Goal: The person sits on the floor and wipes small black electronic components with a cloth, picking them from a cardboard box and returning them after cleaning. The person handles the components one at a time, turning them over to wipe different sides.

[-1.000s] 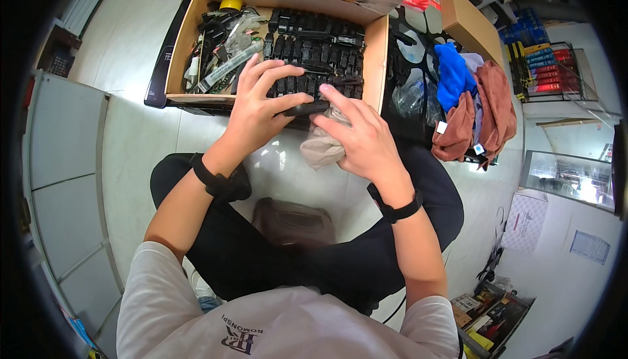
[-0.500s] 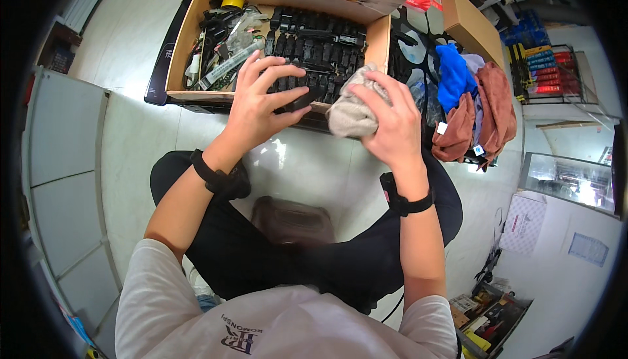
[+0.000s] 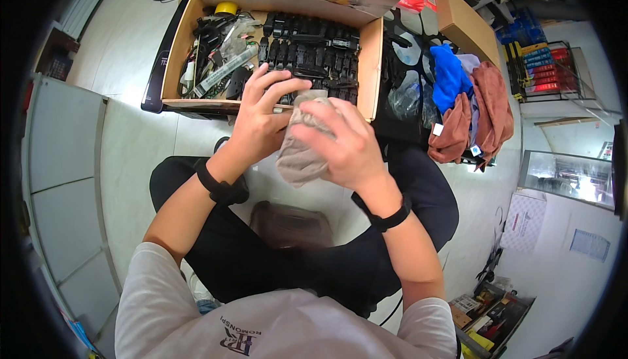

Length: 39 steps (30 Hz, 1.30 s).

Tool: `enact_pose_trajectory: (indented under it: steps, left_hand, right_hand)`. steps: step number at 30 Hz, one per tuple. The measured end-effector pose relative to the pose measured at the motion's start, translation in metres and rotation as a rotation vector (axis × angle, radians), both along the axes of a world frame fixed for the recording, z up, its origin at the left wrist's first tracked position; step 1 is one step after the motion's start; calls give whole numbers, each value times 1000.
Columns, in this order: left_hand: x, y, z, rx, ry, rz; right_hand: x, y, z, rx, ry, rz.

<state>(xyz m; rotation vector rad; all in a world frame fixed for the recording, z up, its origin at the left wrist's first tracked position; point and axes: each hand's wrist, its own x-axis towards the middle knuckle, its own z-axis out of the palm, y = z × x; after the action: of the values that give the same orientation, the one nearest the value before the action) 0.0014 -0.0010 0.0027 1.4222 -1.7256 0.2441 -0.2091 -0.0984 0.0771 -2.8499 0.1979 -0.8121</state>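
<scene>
My right hand grips a bunched beige-grey cloth and presses it against the fingers of my left hand. The left fingers are curled around a small black part, which the cloth now hides. Both hands are over the near edge of an open cardboard box. Inside it, several small black plastic parts stand in rows on the right side. A jumble of cables, dark tools and clear plastic wrapping fills the left side, with a yellow roll at the back.
Right of the box lie brown cloths and a blue cloth. A clear plastic bag is beside them. Below my hands, a brown stool-like object sits between my legs. White cabinets line the left.
My right hand has brought the cloth left and nearer to me, onto the black part in my left hand. The left hand has barely moved.
</scene>
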Motion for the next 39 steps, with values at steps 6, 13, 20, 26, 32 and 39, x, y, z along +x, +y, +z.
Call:
enact_pose_trajectory:
  steps: [6, 13, 20, 26, 32, 39]
  left_hand:
    - [2, 7, 5, 7, 65, 0]
    - [5, 11, 2, -7, 63, -24]
    - [12, 10, 3, -29, 156, 46]
    - [2, 5, 0, 11, 179, -70]
    - [-2, 4, 3, 41, 234, -4]
    - [1, -1, 2, -22, 195, 134]
  right_hand:
    - [-5, -30, -4, 160, 28, -139]
    - [-6, -14, -12, 145, -10, 40]
    - [-15, -28, -6, 180, 151, -71]
    - [-14, -19, -11, 150, 237, 27]
    - [-11, -14, -11, -35, 214, -49]
    - [-22, -24, 4, 36, 144, -282]
